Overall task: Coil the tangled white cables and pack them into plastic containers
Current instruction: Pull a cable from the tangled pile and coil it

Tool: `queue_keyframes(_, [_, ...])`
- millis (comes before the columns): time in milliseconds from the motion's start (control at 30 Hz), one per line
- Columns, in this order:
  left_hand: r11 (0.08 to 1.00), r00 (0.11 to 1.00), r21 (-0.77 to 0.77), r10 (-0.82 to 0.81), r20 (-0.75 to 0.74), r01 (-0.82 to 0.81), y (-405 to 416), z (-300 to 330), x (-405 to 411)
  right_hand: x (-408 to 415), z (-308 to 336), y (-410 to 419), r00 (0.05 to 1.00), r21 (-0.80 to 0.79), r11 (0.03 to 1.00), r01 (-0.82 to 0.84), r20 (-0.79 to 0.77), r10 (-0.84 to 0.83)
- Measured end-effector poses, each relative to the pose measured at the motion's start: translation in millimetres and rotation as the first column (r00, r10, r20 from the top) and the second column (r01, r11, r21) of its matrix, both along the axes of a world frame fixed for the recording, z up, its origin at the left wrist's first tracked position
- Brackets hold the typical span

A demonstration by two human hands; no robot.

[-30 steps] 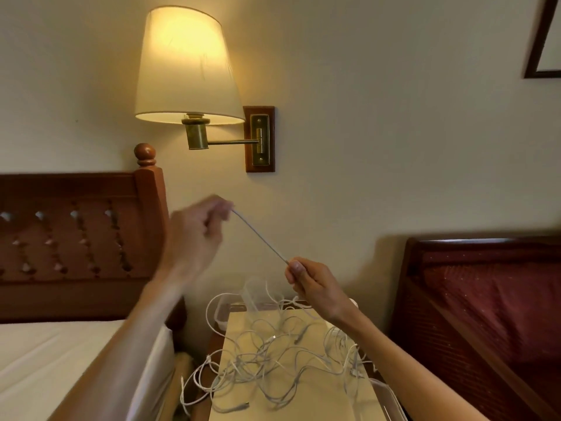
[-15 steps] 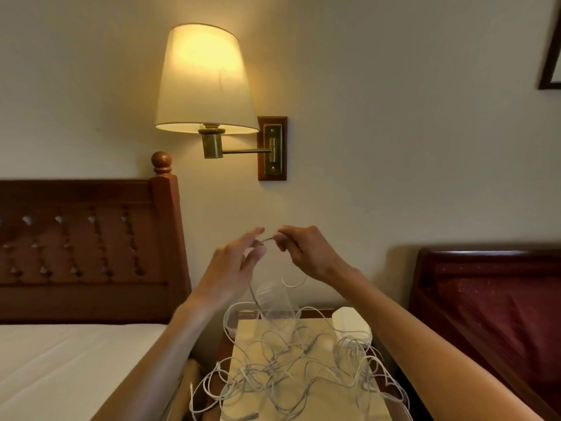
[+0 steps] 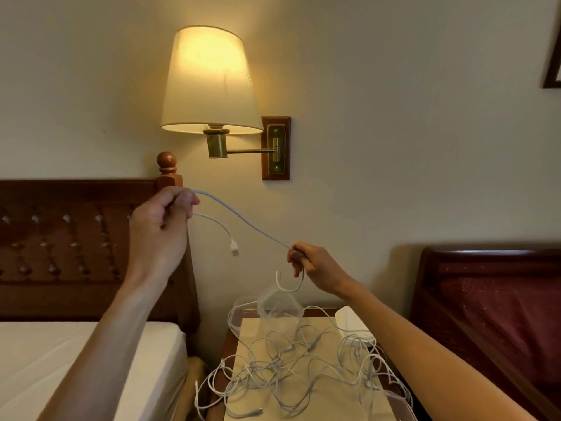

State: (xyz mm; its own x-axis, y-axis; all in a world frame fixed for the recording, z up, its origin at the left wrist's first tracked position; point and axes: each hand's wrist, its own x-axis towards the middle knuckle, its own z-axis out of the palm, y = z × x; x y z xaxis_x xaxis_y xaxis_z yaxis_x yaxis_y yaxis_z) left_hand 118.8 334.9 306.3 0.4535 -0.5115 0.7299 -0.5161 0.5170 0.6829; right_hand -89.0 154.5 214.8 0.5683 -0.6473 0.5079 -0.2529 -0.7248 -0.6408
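Note:
A white cable (image 3: 243, 220) stretches in the air between my two hands. My left hand (image 3: 161, 229) grips one end up near the bedpost, and the cable's USB plug (image 3: 233, 247) dangles just below it. My right hand (image 3: 312, 264) pinches the cable lower and to the right, with a short loop (image 3: 288, 285) hanging under its fingers. Below lies a tangle of white cables (image 3: 291, 366) spread over the nightstand (image 3: 267, 326). A clear plastic container (image 3: 279, 302) stands at the nightstand's back edge, and another clear container (image 3: 400, 405) shows at the front right corner.
A lit wall lamp (image 3: 209, 83) hangs above my hands. A bed with a wooden headboard (image 3: 66, 238) is on the left and a dark red bed frame (image 3: 491, 299) on the right. A white object (image 3: 355, 326) sits at the nightstand's back right.
My hands were close together half a second ago; they have now drawn apart, the left up and leftward, the right down and rightward, pulling a length of cable taut-ish between them.

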Motion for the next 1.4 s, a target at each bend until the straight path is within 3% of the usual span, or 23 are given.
queue_keyframes(133, [0.938, 0.998, 0.346, 0.001, 0.068, -0.024, -6, -15, 17, 0, 18, -12, 0.983, 0.083, 0.993, 0.081, 0.156, -0.093])
queue_keyframes(233, [0.699, 0.971, 0.698, -0.024, 0.239, -0.154, -9, -35, 27, 2, 33, -14, 0.982, 0.057, 0.995, 0.087, 0.161, -0.095])
queue_keyframes(300, [0.582, 0.969, 0.802, -0.09, 0.229, -0.135, -7, -43, 23, 2, 39, -12, 0.987, 0.031, 0.997, 0.077, 0.138, -0.081])
queue_keyframes(367, [0.663, 0.987, 0.748, -0.137, 0.078, 0.033, -11, -47, 11, 2, 43, -9, 0.993, -0.009, 0.999, 0.053, 0.111, -0.051])
queue_keyframes(433, [0.79, 0.975, 0.572, -0.204, -0.09, 0.219, -17, -43, -5, 5, 44, -5, 0.997, -0.067, 0.998, 0.022, 0.07, -0.017])
queue_keyframes(500, [0.802, 0.952, 0.517, -0.29, -0.103, 0.3, -25, -39, -22, 9, 41, 2, 0.999, -0.112, 0.994, -0.019, 0.03, 0.022])
queue_keyframes(633, [0.788, 0.942, 0.573, -0.327, 0.077, 0.227, -42, -46, -45, 9, 36, 11, 0.996, -0.151, 0.987, -0.061, 0.055, 0.07])
queue_keyframes(767, [0.951, 0.98, 0.299, -0.127, 0.154, 0.076, -41, -27, -42, 7, -2, 8, 0.998, -0.064, 0.997, -0.046, 0.038, 0.048])
queue_keyframes(833, [0.988, 0.992, 0.134, -0.095, 0.086, 0.083, -32, -4, -35, 6, -37, 5, 1.0, 0.019, 1.0, 0.005, -0.031, -0.004])
queue_keyframes(900, [0.997, 0.991, 0.072, 0.023, 0.133, -0.033, -26, 12, -23, 4, -56, 5, 0.999, 0.104, 0.993, 0.05, -0.018, -0.049])
queue_keyframes(967, [0.927, 0.943, 0.297, 0.139, 0.301, -0.231, -30, 17, -1, 6, -48, 4, 0.991, 0.146, 0.986, 0.081, 0.096, -0.096])
queue_keyframes(1033, [0.656, 0.877, 0.621, 0.138, 0.46, -0.429, -34, 11, 22, 10, -17, 5, 0.968, 0.129, 0.987, 0.095, 0.221, -0.123])
queue_keyframes(1067, [0.538, 0.845, 0.679, 0.131, 0.518, -0.499, -32, 8, 26, 12, 0, 7, 0.96, 0.102, 0.99, 0.095, 0.253, -0.118])
queue_keyframes(1100, [0.536, 0.828, 0.662, 0.137, 0.544, -0.524, -32, 6, 26, 14, 18, 8, 0.96, 0.07, 0.994, 0.087, 0.261, -0.102])
queue_keyframes(1200, [0.872, 0.869, 0.401, 0.054, 0.492, -0.281, -36, -5, -3, 18, 51, 16, 0.982, -0.02, 1.0, 0.024, 0.185, -0.02])
queue_keyframes(1233, [0.922, 0.878, 0.351, -0.027, 0.478, -0.163, -39, -7, -17, 20, 56, 20, 0.99, -0.066, 0.998, 0.005, 0.141, 0.004])
queue_keyframes(1300, [0.941, 0.872, 0.336, -0.142, 0.469, -0.028, -54, -14, -33, 21, 61, 27, 0.996, -0.159, 0.987, -0.011, 0.081, 0.024])
queue_keyframes(1400, [0.966, 0.877, 0.258, -0.1, 0.47, -0.028, -71, -19, -40, 16, 61, 27, 0.994, -0.145, 0.989, 0.014, 0.105, 0.001])
